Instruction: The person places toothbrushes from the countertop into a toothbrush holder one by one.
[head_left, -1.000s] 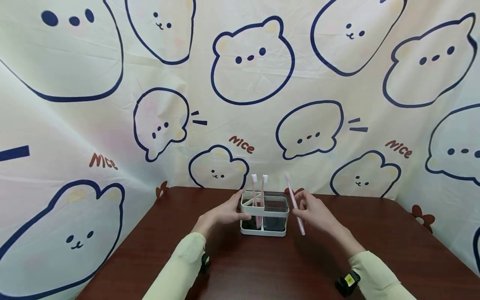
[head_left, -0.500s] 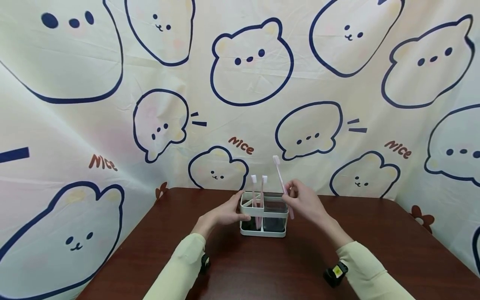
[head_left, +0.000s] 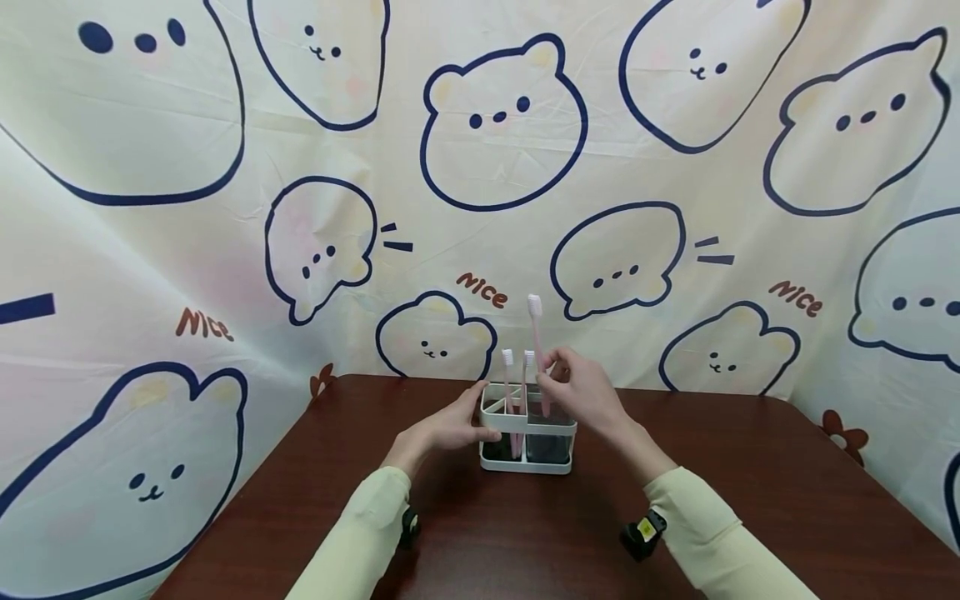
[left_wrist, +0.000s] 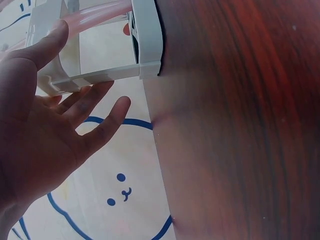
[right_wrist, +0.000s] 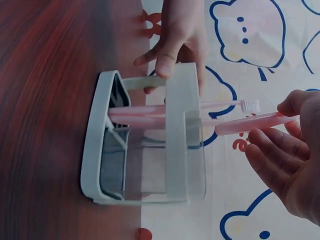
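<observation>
A white toothbrush holder [head_left: 552,428] with a clear cup section on its right stands upright on the table. Two pink toothbrushes [head_left: 507,379] stand in its left part, bristles up. My left hand [head_left: 442,423] grips the holder's left side; in the left wrist view the thumb lies on the front of the upper frame [left_wrist: 47,25], fingers behind. Between thumb and fingers, my right hand [head_left: 588,396] pinches a third pink toothbrush [head_left: 536,327], head up. The right wrist view shows that brush's handle end [right_wrist: 225,128] just above the holder's top rim [right_wrist: 182,150].
The dark red-brown wooden table [head_left: 517,533] spreads around the holder. Behind it hangs a pale cloth [head_left: 502,242] printed with blue-outlined animal faces. Dark devices are strapped to both wrists, the right one [head_left: 643,533] above the table.
My right hand has carried its toothbrush left and up, from the holder's right side to over its middle, and the brush stands more upright. The left hand and the holder stay put.
</observation>
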